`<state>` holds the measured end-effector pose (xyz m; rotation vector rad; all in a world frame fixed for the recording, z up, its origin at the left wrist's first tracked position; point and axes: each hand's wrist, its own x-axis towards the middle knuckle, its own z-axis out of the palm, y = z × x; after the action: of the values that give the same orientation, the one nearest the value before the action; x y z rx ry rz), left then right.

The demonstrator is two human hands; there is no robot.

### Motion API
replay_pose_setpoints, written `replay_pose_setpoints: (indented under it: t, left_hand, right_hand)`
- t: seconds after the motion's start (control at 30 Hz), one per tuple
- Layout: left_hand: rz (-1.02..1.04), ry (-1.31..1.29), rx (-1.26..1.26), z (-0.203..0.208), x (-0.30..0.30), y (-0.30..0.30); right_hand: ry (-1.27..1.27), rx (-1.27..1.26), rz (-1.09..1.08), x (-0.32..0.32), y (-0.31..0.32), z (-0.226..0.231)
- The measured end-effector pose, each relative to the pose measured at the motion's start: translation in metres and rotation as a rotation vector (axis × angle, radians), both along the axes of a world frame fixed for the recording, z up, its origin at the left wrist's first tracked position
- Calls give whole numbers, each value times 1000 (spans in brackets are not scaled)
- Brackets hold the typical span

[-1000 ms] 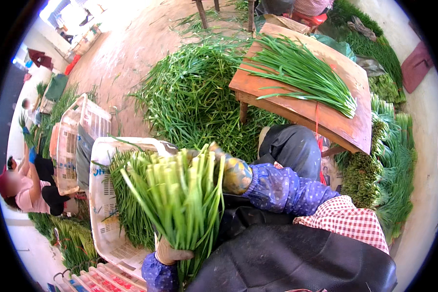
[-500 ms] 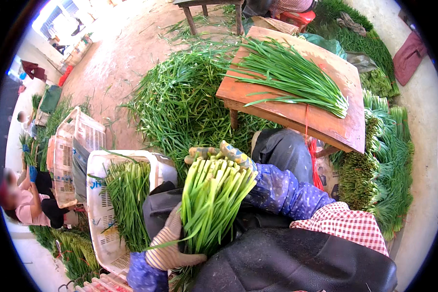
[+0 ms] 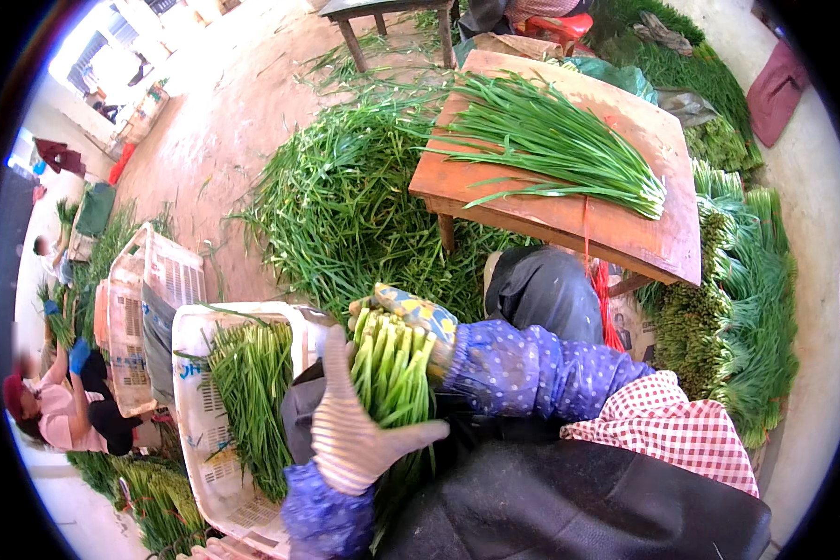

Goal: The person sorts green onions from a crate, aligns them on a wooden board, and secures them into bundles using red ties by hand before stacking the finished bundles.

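Note:
A bunch of garlic chives [image 3: 387, 369] stands over my lap, its pale cut ends upward and its leaves hanging down. My right hand [image 3: 418, 315], in a yellow and blue patterned glove, curls round the far right side of the bunch near the cut ends. My left hand [image 3: 359, 425], in a striped glove, lies against the near left side with fingers stretched up and thumb spread to the right. A dark apron [image 3: 569, 499] covers my lap below. Left of my hands, more chives [image 3: 247, 401] fill a white plastic crate [image 3: 189, 411].
A low wooden table [image 3: 555, 219] ahead carries loose chives [image 3: 560, 140]. Between it and the crate lies a heap of green leaves [image 3: 336, 205]. Bundled chives [image 3: 747, 289] line the right wall. Another person [image 3: 70, 401] sits at far left beside stacked crates [image 3: 131, 317].
My left hand has moved up and right, its fingers spreading from their grip. The bunch looks narrower and more upright, and my right hand has closed round its side from the top.

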<state>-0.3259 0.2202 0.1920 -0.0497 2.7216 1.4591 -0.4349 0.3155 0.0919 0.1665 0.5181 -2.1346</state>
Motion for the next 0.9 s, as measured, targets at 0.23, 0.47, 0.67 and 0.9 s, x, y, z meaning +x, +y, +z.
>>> replay_pose_setpoints:
  t: [0.23,0.47,0.67,0.9]
  left_hand:
    - [213,244,-37,-34,1,-8]
    - [206,112,15,-47,4,13]
    - [131,282,-317,-52,14,35]
    - [266,324,107,-40,23,10]
  right_hand:
    - [143,-208,109,6,-1,28]
    - [927,-9,67,5,17,18]
    - [893,112,62,4,31,10]
    - [689,20,-199,-7,44,3]
